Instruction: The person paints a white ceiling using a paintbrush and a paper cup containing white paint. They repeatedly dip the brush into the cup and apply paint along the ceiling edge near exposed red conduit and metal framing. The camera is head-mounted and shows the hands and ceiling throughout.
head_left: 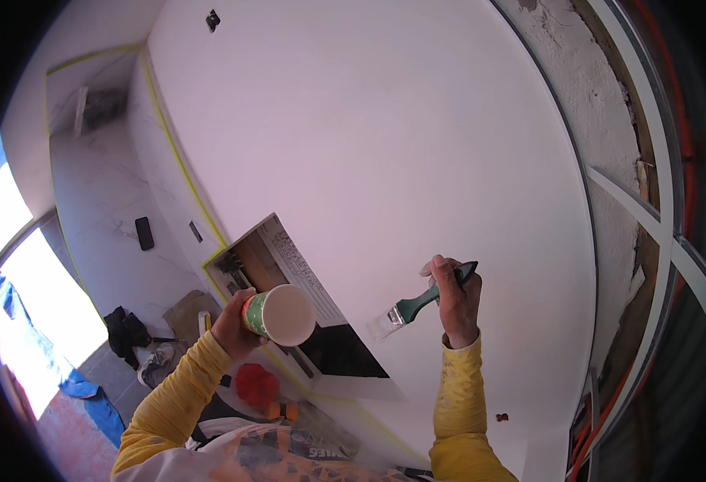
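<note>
My left hand [239, 328] is wrapped round a green patterned paper cup [288, 315], its pale round face turned toward me; I cannot tell how full it is. Between the fingers of my right hand [456, 299] is a paintbrush [419, 304] with a dark green handle and a metal ferrule. Its pale bristles point down and left, at or very near the white wall [417, 161]; contact is hard to make out. Both forearms wear yellow sleeves with pale smears.
A rectangular wall opening [345, 349] lies behind the cup. Yellow tape [178, 157] edges the white wall. Left are a marbled surface with a black phone [145, 234], dark items and a red object [257, 386]. At right run metal ceiling strips [665, 209] and orange conduits.
</note>
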Demonstrator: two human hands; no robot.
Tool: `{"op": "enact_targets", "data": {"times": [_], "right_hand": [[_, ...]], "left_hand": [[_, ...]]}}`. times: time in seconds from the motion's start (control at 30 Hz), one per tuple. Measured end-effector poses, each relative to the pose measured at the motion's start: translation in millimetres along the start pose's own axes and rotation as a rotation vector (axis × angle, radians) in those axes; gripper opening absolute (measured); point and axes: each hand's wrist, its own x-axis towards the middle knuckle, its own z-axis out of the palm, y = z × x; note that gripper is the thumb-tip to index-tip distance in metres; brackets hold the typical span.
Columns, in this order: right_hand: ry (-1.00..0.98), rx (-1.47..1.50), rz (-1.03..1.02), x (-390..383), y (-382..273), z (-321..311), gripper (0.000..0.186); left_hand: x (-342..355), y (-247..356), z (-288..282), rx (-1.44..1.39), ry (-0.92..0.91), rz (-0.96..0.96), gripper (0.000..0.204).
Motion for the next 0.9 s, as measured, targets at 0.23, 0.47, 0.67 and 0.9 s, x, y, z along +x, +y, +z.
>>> {"op": "enact_targets", "data": {"times": [0.23, 0.47, 0.67, 0.9], "right_hand": [[-0.001, 0.207, -0.113, -18, 16, 43, 0.052], [0.035, 0.167, 0.075, -46, 63, 66, 0.051], [-0.006, 0.247, 0.176, -64, 95, 63, 0.051], [0.005, 0.284, 0.268, -95, 130, 63, 0.053]], "left_hand": [[-18, -1, -41, -0.009, 0.146, 0.081, 0.037], [-48, -32, -56, -0.023, 0.355, -0.025, 0.038], [-73, -41, -74, -0.042, 0.369, -0.125, 0.037], [-80, -52, -71, -0.060, 0.454, -0.120, 0.040]]}}
